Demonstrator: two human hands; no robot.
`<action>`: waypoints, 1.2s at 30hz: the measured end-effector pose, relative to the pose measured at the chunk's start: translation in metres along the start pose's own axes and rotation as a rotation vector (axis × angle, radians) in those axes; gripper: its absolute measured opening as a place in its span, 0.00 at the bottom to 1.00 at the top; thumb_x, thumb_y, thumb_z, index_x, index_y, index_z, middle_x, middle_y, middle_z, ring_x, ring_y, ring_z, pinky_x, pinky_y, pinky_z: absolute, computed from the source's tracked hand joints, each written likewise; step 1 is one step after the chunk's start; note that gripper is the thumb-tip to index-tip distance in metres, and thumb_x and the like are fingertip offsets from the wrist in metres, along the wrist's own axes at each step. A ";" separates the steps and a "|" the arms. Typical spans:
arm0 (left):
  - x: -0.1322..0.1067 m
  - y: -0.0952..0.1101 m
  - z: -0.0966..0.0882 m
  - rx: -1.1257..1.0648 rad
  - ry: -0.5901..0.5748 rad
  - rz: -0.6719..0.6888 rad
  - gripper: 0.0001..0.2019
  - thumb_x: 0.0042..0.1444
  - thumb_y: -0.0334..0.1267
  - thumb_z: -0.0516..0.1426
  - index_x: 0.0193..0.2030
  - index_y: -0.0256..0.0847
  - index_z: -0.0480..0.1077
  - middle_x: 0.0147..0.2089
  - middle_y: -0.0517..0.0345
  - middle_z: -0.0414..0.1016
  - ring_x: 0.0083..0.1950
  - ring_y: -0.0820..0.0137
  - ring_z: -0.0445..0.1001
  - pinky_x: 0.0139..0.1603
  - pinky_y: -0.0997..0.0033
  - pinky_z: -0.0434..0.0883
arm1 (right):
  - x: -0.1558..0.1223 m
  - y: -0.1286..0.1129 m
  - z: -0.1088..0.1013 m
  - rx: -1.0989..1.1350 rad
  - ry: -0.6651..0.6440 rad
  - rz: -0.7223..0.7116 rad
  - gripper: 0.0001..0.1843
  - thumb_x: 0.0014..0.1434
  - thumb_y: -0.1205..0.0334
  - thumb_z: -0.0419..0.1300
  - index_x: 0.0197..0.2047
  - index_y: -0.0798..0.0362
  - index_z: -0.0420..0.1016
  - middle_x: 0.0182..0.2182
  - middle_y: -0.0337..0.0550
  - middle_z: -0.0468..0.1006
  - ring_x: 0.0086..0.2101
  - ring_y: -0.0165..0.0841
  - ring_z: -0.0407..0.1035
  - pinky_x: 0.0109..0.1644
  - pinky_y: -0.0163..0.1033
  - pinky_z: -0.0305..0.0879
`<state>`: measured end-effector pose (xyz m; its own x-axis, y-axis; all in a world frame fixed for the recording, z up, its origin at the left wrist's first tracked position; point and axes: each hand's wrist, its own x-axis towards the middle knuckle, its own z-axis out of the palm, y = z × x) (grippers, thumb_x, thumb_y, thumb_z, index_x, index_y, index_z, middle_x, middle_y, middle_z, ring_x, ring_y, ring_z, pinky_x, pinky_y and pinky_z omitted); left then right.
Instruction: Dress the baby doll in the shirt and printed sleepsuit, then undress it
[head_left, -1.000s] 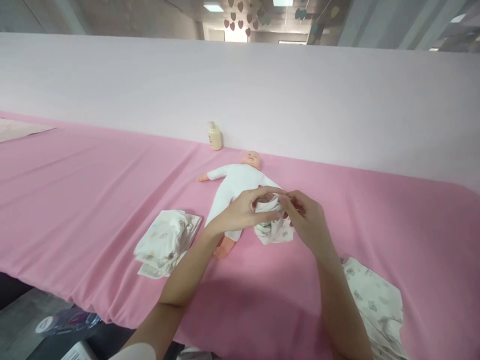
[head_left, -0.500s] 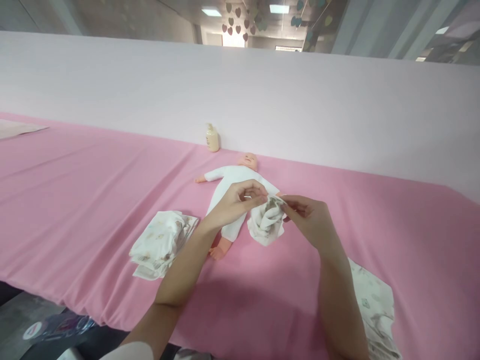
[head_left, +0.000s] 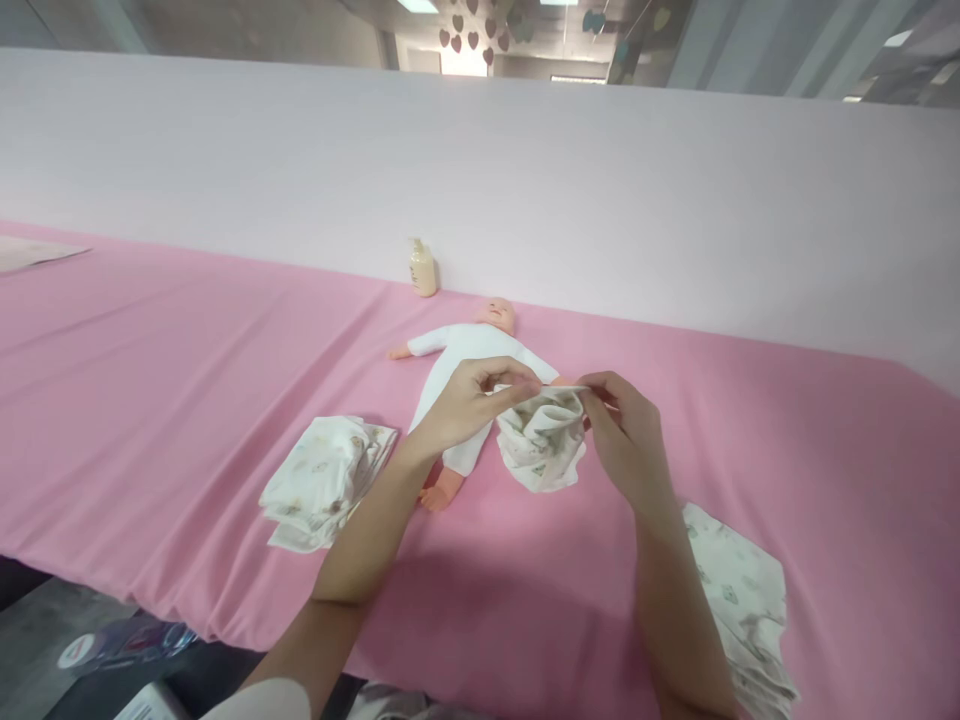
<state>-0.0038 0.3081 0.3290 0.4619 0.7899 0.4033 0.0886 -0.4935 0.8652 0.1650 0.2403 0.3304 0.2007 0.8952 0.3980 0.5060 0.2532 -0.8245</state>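
A baby doll in a white suit lies on its back on the pink table cover. Over its lower body I hold a small patterned white garment. My left hand pinches the garment's top edge on the left. My right hand pinches the same edge on the right, so the opening is stretched between them. The doll's one leg and foot show below my left wrist; its other leg is hidden behind the garment.
A folded patterned cloth pile lies left of the doll. Another patterned cloth lies under my right forearm near the front edge. A small pump bottle stands by the pale back wall.
My hands have drawn apart along the garment's top edge, spreading it wider. The garment hangs a little lower and fuller than before.
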 end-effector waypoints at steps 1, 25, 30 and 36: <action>0.000 -0.001 0.000 0.043 0.019 0.007 0.10 0.52 0.44 0.59 0.33 0.39 0.74 0.33 0.59 0.75 0.32 0.73 0.68 0.33 0.74 0.63 | -0.001 0.000 0.001 -0.029 0.021 -0.026 0.08 0.59 0.66 0.50 0.33 0.52 0.70 0.28 0.37 0.74 0.25 0.26 0.68 0.27 0.31 0.66; 0.003 -0.008 -0.001 -0.243 -0.002 -0.173 0.06 0.56 0.40 0.50 0.37 0.41 0.63 0.25 0.64 0.61 0.25 0.75 0.61 0.26 0.75 0.59 | -0.008 -0.007 -0.013 -0.086 -0.039 -0.021 0.09 0.59 0.57 0.53 0.41 0.46 0.70 0.18 0.31 0.57 0.18 0.26 0.52 0.22 0.32 0.50; -0.004 0.002 0.006 -0.095 -0.015 -0.142 0.05 0.54 0.39 0.53 0.36 0.43 0.61 0.24 0.66 0.57 0.21 0.76 0.54 0.22 0.75 0.54 | -0.004 0.002 -0.033 -0.420 -0.257 -0.135 0.13 0.55 0.64 0.55 0.44 0.45 0.71 0.20 0.33 0.63 0.20 0.27 0.57 0.24 0.33 0.55; -0.004 -0.002 0.006 0.360 0.116 0.089 0.14 0.49 0.26 0.48 0.42 0.42 0.65 0.35 0.60 0.65 0.31 0.72 0.62 0.34 0.71 0.62 | -0.006 0.012 -0.063 -0.534 -0.059 -0.197 0.10 0.53 0.69 0.51 0.34 0.50 0.71 0.32 0.42 0.74 0.31 0.33 0.69 0.32 0.37 0.63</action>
<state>-0.0001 0.3036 0.3240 0.3809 0.7641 0.5206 0.3665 -0.6417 0.6738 0.2228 0.2151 0.3430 0.0203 0.8727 0.4878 0.8859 0.2105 -0.4134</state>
